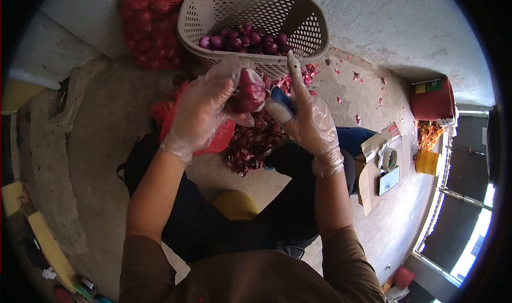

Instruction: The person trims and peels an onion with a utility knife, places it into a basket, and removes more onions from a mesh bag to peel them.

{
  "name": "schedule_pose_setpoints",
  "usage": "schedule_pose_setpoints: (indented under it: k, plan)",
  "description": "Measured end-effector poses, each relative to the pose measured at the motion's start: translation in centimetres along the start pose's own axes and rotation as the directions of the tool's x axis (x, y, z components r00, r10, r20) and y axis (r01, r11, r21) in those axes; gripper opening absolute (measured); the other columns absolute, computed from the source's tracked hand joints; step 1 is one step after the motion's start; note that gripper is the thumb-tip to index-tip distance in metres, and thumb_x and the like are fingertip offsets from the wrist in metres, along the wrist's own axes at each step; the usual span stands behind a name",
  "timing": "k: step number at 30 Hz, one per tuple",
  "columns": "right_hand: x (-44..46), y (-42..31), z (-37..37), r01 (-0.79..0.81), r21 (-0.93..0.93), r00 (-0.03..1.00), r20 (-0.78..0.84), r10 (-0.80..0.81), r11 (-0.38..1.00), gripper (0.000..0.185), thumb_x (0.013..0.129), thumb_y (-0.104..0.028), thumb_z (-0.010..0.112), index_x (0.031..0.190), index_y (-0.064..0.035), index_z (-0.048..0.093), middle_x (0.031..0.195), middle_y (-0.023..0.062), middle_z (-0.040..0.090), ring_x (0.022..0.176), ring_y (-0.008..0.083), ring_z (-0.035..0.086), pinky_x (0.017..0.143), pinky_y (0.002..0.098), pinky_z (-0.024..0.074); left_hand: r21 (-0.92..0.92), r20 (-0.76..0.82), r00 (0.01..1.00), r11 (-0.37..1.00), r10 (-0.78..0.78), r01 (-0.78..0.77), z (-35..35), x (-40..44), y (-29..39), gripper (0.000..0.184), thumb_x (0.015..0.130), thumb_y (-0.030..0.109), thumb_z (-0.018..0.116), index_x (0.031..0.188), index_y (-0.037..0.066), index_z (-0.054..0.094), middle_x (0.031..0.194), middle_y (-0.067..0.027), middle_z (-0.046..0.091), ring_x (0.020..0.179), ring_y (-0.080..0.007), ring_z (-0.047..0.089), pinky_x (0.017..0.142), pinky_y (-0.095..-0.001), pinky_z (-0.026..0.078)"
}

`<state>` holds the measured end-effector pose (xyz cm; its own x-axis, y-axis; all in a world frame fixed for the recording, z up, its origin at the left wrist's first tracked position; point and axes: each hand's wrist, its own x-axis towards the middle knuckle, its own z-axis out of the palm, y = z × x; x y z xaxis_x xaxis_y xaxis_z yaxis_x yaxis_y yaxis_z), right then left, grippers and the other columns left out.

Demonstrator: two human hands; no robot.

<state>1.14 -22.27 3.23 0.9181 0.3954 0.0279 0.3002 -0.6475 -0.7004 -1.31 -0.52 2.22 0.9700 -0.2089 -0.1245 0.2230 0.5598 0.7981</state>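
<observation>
My left hand (200, 103), in a clear plastic glove, is closed around a red onion (248, 91) in front of the basket. Just right of the onion is my right hand (309, 116), gloved too, with thumb and forefinger spread apart and pale coverings on their tips. A dark blue piece (281, 97) shows between that thumb and forefinger; I cannot tell whether the hand touches it. Below both hands lies a heap of onion skins (256, 143) on the floor. A red mesh bag (217, 139) lies partly behind my left wrist.
A beige perforated basket (320, 28) with several red onions (245, 39) stands against the wall. Left of it is a full red mesh sack (152, 26). To my right, a cardboard piece (368, 188) bears a tape roll (390, 159) and a phone (389, 181). A red bucket (433, 100) stands further right.
</observation>
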Motion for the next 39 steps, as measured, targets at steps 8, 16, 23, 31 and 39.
schedule_pose_setpoints:
  k: [8, 16, 23, 31, 39]
  plan:
    - [-0.1, 0.1, 0.5, -0.037, -0.336, 0.992, 0.105, 0.076, 0.941, 0.083, 0.091, -0.038, 0.062, 0.154, -0.0073, 0.018, 0.071, 0.0212, 0.066, 0.070, 0.0393, 0.067, 0.067, 0.0503, 0.0518, 0.293, 0.064, 0.998, 0.956, -0.019, -0.001, 0.0, 0.5, -1.3, 0.056, 0.096, 0.022, 0.062, 0.143, -0.002, 0.041, 0.128, -0.0081, 0.060, 0.113, -0.0128, 0.059, 0.087, -0.0290, 0.051]
    - [-0.3, 0.4, 0.7, -0.101, -0.447, 0.948, 0.228, 0.223, 0.889, 0.069, 0.092, -0.038, 0.057, 0.151, -0.0136, 0.030, 0.086, 0.0222, 0.069, 0.083, 0.0389, 0.067, 0.078, 0.0503, 0.0522, 0.232, -0.158, 0.985, 0.967, -0.066, 0.102, -0.3, 1.4, -1.3, 0.053, 0.097, 0.024, 0.060, 0.143, 0.002, 0.043, 0.124, -0.0059, 0.060, 0.102, -0.0133, 0.062, 0.085, -0.0330, 0.055]
    - [0.5, 1.7, 0.4, -0.081, -0.364, 0.929, 0.309, 0.202, 0.928, 0.061, 0.093, -0.039, 0.055, 0.148, -0.0189, 0.038, 0.089, 0.0238, 0.068, 0.086, 0.0414, 0.066, 0.081, 0.0505, 0.0505, 0.262, -0.222, 0.972, 0.955, -0.081, 0.140, -0.4, 6.4, -0.4, 0.050, 0.097, 0.030, 0.061, 0.137, 0.003, 0.049, 0.128, -0.0033, 0.057, 0.104, -0.0131, 0.061, 0.081, -0.0341, 0.058]
    - [0.2, 2.9, 0.5, -0.142, -0.360, 0.952, 0.207, 0.227, 0.922, 0.071, 0.091, -0.043, 0.056, 0.146, -0.0016, 0.036, 0.090, 0.0288, 0.067, 0.090, 0.0431, 0.066, 0.084, 0.0506, 0.0502, 0.711, -0.058, 0.984, 0.699, 0.169, -0.078, -4.3, 11.6, 0.2, 0.043, 0.091, 0.040, 0.067, 0.111, 0.002, 0.062, 0.105, -0.0079, 0.060, 0.092, -0.0167, 0.060, 0.077, -0.0344, 0.049]
    - [0.6, 1.9, 0.9, -0.124, -0.339, 0.927, 0.296, 0.231, 0.932, 0.072, 0.090, -0.043, 0.056, 0.147, -0.0047, 0.035, 0.093, 0.0283, 0.067, 0.091, 0.0430, 0.066, 0.085, 0.0502, 0.0502, 0.550, -0.664, 0.608, 0.267, -0.435, 0.792, -16.1, 2.0, 1.3, 0.071, 0.077, 0.069, 0.070, 0.108, 0.004, 0.068, 0.091, -0.0035, 0.068, 0.072, -0.0134, 0.061, 0.061, -0.0292, 0.048]
